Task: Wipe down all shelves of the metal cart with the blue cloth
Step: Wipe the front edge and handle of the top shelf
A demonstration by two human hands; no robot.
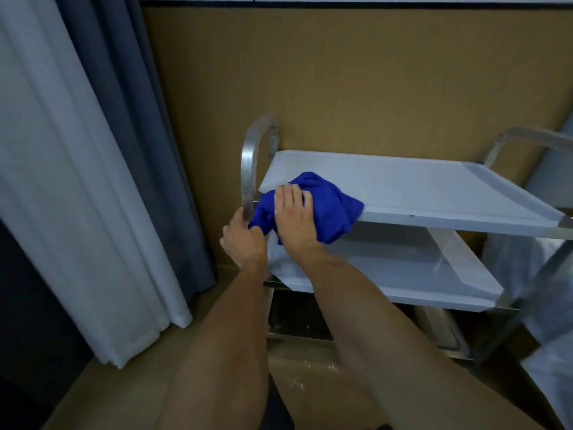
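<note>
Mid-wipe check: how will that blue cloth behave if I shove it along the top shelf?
The blue cloth is bunched and droops over the top shelf edge, so it is probably floppy and light. The shelf looks smooth, so it should slide easily. Under the right hand it may bunch further instead of spreading.

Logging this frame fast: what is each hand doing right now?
Left hand: grips the cart's handle post.
Right hand: fingers lie on the blue cloth, pressing it onto the top shelf.
</note>
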